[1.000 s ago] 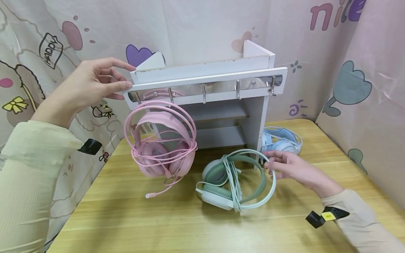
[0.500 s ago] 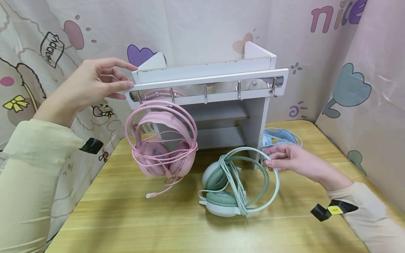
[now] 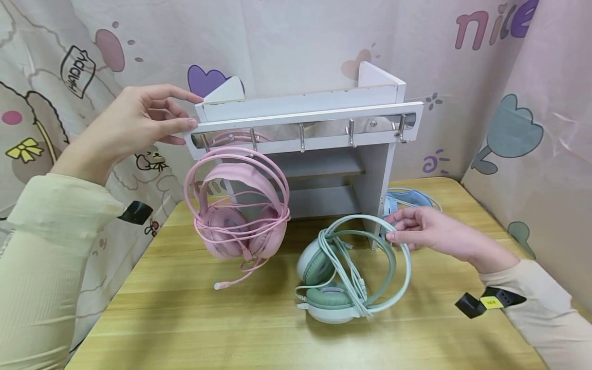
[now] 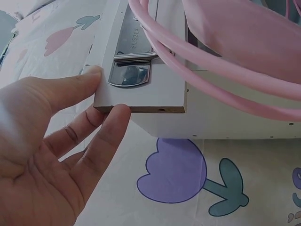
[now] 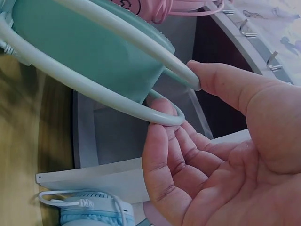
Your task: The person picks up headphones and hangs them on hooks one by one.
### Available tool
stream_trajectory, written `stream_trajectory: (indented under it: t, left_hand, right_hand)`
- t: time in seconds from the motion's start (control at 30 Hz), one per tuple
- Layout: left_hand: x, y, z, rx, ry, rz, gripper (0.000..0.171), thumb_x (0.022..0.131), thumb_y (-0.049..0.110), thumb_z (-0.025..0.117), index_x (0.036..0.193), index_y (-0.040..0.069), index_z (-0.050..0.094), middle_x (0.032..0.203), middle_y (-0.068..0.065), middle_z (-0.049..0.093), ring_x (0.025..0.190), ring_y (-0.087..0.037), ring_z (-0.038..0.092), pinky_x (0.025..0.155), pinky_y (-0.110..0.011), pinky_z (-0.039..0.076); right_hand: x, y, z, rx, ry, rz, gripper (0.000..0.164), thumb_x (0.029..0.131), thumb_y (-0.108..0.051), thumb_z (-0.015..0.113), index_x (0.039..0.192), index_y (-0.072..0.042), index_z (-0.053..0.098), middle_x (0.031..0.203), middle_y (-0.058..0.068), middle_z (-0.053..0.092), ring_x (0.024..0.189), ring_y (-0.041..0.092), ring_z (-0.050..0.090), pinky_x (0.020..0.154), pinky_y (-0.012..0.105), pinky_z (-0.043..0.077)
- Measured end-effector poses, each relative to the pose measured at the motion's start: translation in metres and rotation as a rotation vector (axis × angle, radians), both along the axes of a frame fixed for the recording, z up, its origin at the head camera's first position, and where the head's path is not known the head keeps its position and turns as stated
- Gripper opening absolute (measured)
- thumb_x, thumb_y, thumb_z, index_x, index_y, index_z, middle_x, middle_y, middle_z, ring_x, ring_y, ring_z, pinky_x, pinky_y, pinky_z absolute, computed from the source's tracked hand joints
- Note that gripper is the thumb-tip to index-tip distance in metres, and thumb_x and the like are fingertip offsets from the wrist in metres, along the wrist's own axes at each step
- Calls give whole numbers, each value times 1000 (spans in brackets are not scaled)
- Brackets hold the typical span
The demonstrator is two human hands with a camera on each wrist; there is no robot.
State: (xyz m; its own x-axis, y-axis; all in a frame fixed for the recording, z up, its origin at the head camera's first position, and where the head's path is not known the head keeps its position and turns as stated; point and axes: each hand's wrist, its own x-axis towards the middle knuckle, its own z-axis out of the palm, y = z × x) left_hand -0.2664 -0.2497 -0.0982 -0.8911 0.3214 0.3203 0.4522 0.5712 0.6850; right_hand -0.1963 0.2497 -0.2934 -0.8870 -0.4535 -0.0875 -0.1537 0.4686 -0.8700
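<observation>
My left hand pinches the left end of a white board with a metal hook strip, its thumb on the near face and index finger on the shelf's top edge. Pink headphones hang by their headband at the left hooks, cable bundled around the earcups and microphone pointing down. Low over the table at right, my right hand pinches the outer headband of green-and-white headphones. A pale cable is wound around them; their earcups face left, the lower one close over the tabletop.
The white shelf unit stands at the back of the wooden table, its two inner boards showing. Blue headphones lie behind my right hand, partly covered by it. Further metal hooks line the strip. A printed cloth hangs behind.
My right hand has moved slightly right and up, and the green headphones have tilted with it, earcups shifting right and toward me. The left hand and pink headphones keep their place.
</observation>
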Motion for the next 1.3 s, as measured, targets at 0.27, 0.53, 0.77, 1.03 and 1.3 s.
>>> stream_trajectory:
  t: [0.27,0.53,0.77,1.03,1.3]
  left_hand:
    - [0,0,0,2,3,-11,48,90,11,76,136,19,62,94,0,68,82,-8,70,71,-26,65]
    - [1,0,0,7,-1,-13,48,89,11,76,135,18,62,94,0,69,82,-9,70,71,-26,65]
    - [3,0,1,-5,-2,-3,49,90,13,77,136,20,62,95,0,69,82,-9,70,72,-26,65]
    - [2,0,0,-7,4,2,49,90,14,77,136,20,62,96,0,68,82,-9,70,72,-26,65]
    - [2,1,0,-8,9,-6,48,90,14,76,135,19,62,95,-1,68,82,-9,70,72,-27,65]
  right_hand:
    - [4,-6,13,22,66,44,43,95,-21,70,128,1,53,100,14,63,85,17,64,69,26,62]
    - [5,-14,24,87,194,49,33,94,-22,72,121,-8,62,95,10,65,86,21,64,69,25,60]
    - [7,-21,35,145,271,45,27,93,-25,73,117,-16,66,93,5,67,84,18,63,67,25,58]
    - [9,-34,47,166,337,70,27,91,-24,75,117,-17,70,92,-4,72,76,17,63,61,25,56]
    - [16,-43,63,213,396,77,25,91,-27,76,116,-26,71,88,-8,73,71,15,62,59,25,54]
